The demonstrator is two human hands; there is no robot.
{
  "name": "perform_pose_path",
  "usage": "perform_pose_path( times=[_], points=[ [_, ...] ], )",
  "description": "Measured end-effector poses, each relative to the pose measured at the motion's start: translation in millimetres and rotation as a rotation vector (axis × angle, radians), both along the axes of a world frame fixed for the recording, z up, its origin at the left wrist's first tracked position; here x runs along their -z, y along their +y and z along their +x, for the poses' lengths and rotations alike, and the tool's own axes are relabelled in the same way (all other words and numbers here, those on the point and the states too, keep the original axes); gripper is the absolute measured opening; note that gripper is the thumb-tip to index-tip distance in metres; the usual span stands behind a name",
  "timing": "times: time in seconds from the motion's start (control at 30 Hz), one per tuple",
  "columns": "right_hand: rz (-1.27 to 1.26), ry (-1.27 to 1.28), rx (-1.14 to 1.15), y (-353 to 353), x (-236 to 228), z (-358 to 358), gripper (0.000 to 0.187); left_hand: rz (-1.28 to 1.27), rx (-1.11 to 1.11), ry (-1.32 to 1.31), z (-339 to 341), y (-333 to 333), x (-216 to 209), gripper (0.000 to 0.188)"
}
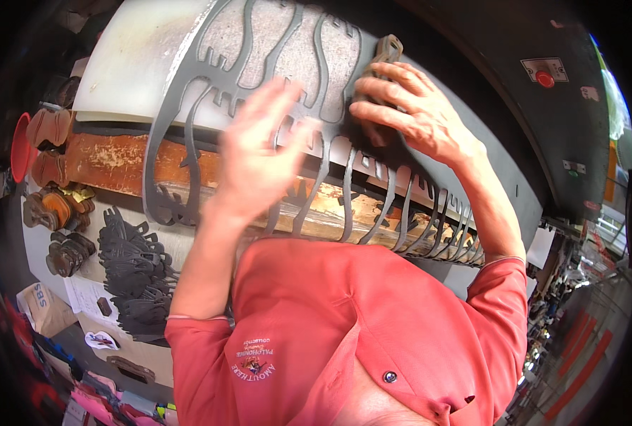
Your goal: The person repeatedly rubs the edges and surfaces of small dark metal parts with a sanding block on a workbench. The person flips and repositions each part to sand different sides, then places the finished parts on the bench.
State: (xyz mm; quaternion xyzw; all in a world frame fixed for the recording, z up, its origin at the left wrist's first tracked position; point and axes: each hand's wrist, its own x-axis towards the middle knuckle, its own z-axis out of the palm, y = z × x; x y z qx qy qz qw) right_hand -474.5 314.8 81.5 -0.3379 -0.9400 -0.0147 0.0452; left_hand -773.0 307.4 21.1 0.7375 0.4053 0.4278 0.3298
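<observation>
The right hand [410,106] curls round a brown shape cutter [385,52], seemingly placing it; the left hand [260,153] spreads, seemingly empty, over the holey grey sheet [170,104]. Next needs careful lining-up.

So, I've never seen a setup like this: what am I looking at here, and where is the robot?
There's no robot: these are a person's own two bare hands. The single picture comes from a fisheye camera worn on the head, looking down, so edges bend and the wearer's red shirt fills the lower middle.

A dark grey sheet, full of cut-out openings, lies over a white board and hangs past its near edge. The left hand is open above it, blurred, so I can't tell whether it touches. The right hand curls its fingers over a brown form, apparently gripping it.

To the left lies a heap of dark pieces; at upper right is a red button.
</observation>
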Motion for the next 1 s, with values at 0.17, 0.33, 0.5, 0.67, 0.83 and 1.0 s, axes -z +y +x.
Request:
perform_pose_path(
  times=[0.17,0.33,0.5,0.67,0.83,1.0],
  points=[
    [-0.11,0.568,0.503,-25,34,9,0.057,0.188,0.206,0.308,53,-1,22,0.068],
    [-0.172,0.634,0.704,-64,51,-39,0.086,0.161,0.149,0.116,53,2,33,0.058],
    [0.111,0.692,0.804,-39,87,-67,0.083,-0.317,0.111,-0.314,50,11,23,0.052],
    [0.055,0.82,0.751,-43,87,-42,0.075,0.257,0.202,0.389,65,-1,23,0.048],
    [-0.137,0.984,0.739,-50,70,-22,0.074,0.278,0.323,0.347,68,-24,27,0.075],
    [-0.161,1.066,0.749,-45,69,-31,0.074,0.224,0.447,0.135,48,-27,15,0.056]
  ],
)
